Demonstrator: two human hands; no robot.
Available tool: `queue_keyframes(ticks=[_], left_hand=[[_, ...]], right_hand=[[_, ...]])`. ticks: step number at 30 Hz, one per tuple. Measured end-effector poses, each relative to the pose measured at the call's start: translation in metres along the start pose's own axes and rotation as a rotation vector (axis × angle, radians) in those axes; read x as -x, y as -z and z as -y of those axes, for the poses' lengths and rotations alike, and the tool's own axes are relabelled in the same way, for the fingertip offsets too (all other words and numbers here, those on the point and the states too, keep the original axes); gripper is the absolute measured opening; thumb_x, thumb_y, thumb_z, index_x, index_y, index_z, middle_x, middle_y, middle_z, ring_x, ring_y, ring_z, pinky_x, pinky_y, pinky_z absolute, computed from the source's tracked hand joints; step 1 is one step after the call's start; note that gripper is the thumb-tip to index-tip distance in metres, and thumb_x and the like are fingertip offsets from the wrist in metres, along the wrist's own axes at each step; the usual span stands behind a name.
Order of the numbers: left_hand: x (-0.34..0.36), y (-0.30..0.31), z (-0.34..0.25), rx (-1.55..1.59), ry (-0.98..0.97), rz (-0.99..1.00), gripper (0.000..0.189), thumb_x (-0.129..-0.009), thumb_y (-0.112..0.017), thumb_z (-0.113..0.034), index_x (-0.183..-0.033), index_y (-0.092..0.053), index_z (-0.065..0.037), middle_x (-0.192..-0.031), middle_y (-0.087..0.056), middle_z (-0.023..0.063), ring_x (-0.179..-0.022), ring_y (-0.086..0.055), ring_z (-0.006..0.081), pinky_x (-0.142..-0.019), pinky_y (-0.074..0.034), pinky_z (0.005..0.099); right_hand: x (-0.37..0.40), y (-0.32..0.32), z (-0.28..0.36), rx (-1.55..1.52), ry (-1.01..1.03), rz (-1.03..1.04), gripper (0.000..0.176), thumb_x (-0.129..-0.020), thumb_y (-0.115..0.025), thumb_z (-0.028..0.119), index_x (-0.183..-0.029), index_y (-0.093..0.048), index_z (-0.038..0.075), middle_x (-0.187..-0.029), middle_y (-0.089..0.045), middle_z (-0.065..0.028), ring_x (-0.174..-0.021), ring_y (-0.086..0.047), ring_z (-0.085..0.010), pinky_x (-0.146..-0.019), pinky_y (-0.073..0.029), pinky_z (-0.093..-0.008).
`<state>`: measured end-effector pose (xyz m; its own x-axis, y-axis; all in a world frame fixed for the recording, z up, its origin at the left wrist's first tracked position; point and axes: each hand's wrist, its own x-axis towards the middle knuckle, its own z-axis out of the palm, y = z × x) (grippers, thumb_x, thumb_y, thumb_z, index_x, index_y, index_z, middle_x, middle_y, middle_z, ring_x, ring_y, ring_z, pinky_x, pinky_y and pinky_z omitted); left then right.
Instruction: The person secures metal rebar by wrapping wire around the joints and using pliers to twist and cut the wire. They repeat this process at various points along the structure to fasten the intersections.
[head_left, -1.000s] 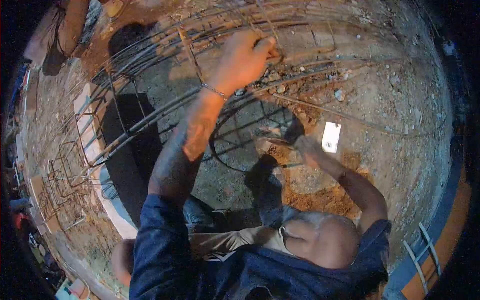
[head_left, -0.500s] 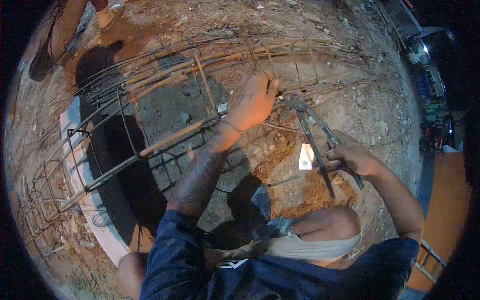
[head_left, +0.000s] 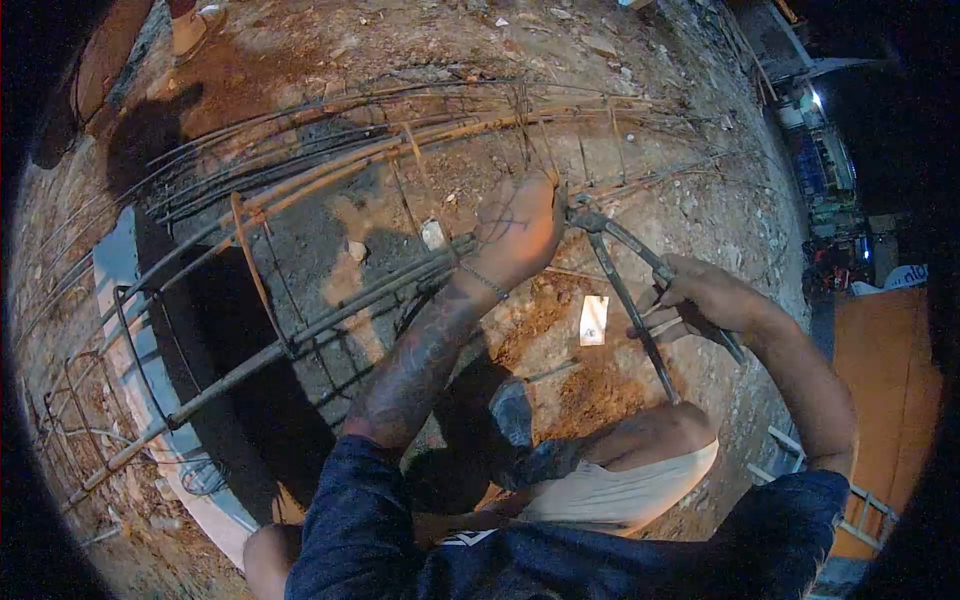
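My right hand (head_left: pixel 705 300) grips long-handled pincers (head_left: pixel 615 265), with the handles spread apart. The head of the pincers is up against the steel bars, just right of my left hand (head_left: pixel 520 225). That left hand is closed at the rebar cage (head_left: pixel 345 305), knuckles up; its fingertips and whatever they pinch are hidden. The cage is made of long rusty bars with square stirrups and runs from lower left to upper right. A bracelet sits on my left wrist.
A long pale block or board (head_left: pixel 150 350) lies under the cage's left part. A small white paper (head_left: pixel 593 320) rests on the dirt below the pincers. Another person's leg and foot (head_left: pixel 188 32) show at upper left. An orange sheet (head_left: pixel 880 400) and a ladder (head_left: pixel 865 510) are at right.
The view has turned a little, so the cage and surroundings sit differently in it. My left hand has lowered slightly beside the pincers' head. My right hand keeps hold of the handles.
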<state>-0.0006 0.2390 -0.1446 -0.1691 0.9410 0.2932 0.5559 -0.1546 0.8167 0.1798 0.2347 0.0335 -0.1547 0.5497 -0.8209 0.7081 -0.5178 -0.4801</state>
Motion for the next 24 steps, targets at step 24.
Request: queue_keyframes(ticks=[24], left_hand=[[0.003,-0.002,0.003,0.076,-0.126,-0.114,0.021,-0.090,-0.048,-0.022,-0.079,-0.055,-0.005,-0.069,-0.055,0.0200,-0.066,-0.053,0.0408,-0.058,-0.040,0.0491]], right_hand=[[0.005,-0.009,0.024,0.048,-0.025,-0.024,0.013,-0.082,-0.049,0.010,-0.094,-0.049,0.004,-0.077,-0.055,-0.0058,-0.059,-0.054,-0.0151,-0.054,-0.048,-0.0296]])
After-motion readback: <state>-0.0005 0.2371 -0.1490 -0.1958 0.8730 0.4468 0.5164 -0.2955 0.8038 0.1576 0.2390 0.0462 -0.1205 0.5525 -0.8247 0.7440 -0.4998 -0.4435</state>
